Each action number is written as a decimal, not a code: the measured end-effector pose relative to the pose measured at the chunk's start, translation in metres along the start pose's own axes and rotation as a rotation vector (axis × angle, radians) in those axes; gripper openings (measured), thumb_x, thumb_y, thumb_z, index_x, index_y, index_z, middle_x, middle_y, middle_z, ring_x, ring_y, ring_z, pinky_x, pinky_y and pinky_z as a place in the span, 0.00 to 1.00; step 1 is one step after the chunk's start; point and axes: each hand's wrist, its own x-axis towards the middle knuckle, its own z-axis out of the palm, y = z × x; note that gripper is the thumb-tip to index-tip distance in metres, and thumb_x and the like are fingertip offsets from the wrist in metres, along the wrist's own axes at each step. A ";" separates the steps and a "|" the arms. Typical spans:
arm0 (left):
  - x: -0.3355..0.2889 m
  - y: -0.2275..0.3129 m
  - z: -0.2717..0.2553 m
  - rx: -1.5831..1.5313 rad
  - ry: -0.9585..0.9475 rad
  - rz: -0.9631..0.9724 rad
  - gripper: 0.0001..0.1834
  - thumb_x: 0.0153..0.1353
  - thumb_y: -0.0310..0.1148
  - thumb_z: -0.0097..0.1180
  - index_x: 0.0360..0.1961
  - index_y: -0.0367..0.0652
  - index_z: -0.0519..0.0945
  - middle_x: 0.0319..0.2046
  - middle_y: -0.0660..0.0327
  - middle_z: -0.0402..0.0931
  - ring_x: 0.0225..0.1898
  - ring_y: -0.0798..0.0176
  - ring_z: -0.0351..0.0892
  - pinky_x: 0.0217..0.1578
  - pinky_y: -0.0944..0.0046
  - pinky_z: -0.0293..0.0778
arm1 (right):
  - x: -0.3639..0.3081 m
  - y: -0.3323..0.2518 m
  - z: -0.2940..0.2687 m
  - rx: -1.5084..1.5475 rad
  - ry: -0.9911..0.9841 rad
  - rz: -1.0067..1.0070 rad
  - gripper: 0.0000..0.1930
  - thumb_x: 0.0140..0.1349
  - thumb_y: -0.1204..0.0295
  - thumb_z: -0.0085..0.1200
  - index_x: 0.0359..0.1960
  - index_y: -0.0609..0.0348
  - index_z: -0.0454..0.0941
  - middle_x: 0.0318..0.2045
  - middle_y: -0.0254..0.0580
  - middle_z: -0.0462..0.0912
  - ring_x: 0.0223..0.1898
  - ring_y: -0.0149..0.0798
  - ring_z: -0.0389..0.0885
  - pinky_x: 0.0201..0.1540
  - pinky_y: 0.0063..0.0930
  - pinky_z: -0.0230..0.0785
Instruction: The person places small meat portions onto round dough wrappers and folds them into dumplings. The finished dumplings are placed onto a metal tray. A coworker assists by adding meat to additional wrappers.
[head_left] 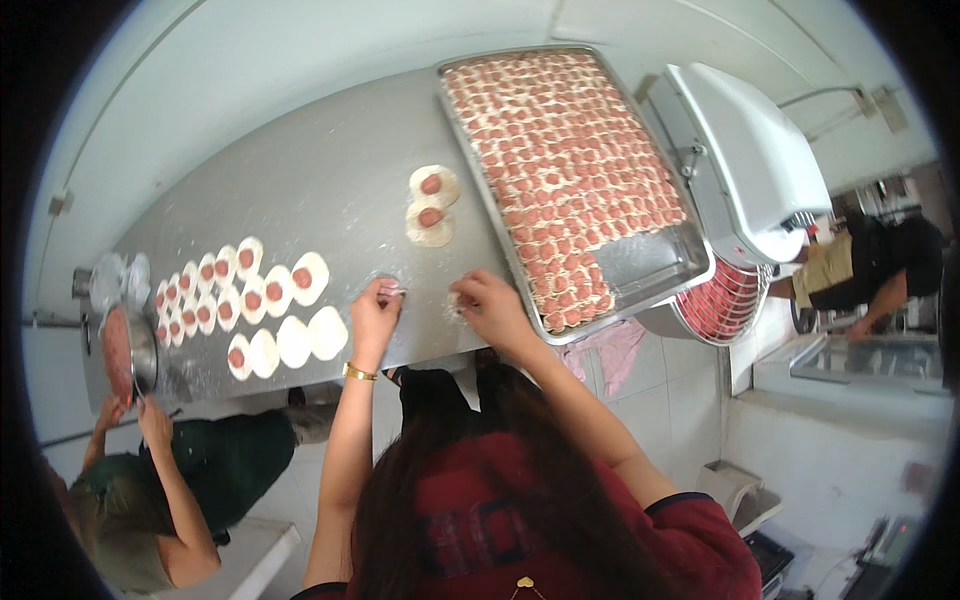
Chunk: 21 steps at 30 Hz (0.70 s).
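My left hand (374,312), with a gold watch at the wrist, is over the steel table (290,180) near its front edge. Its fingers are pinched around something small and pale pinkish, too small to name. To its right, my right hand (492,312) has its fingers drawn together beside a whitish patch; what they hold, if anything, is unclear. Beyond both hands lie two dough wrappers (430,228) topped with pink meat filling. On the left, several more filled wrappers (250,258) form rows, and a few bare wrappers (294,342) are nearer the front.
A large metal tray (650,258) at the right is mostly covered with rows of small meat-filled dumplings. Behind it stands a white mixer (745,150) over a bowl of pink meat (715,305). At the left, a co-worker (150,480) handles a meat bowl (143,360); another person (870,265) stands far right.
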 end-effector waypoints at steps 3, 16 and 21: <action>0.028 0.001 0.006 0.107 0.061 0.057 0.11 0.49 0.25 0.61 0.35 0.35 0.78 0.26 0.53 0.79 0.25 0.58 0.79 0.30 0.62 0.74 | -0.011 0.017 -0.064 0.074 0.274 0.079 0.18 0.44 0.86 0.54 0.40 0.56 0.78 0.34 0.42 0.77 0.31 0.37 0.78 0.36 0.30 0.73; 0.077 0.026 0.048 0.247 0.143 0.032 0.14 0.48 0.31 0.65 0.34 0.34 0.78 0.29 0.50 0.76 0.31 0.51 0.76 0.36 0.56 0.72 | -0.029 0.107 -0.146 -0.340 0.532 0.527 0.22 0.39 0.77 0.60 0.42 0.61 0.79 0.33 0.49 0.82 0.33 0.45 0.82 0.39 0.33 0.73; 0.077 0.025 0.047 0.272 0.142 0.026 0.15 0.48 0.32 0.65 0.34 0.34 0.78 0.30 0.49 0.77 0.32 0.50 0.77 0.36 0.55 0.72 | -0.028 0.108 -0.147 -0.219 0.515 0.449 0.20 0.41 0.82 0.53 0.41 0.61 0.79 0.36 0.54 0.80 0.36 0.51 0.80 0.39 0.38 0.71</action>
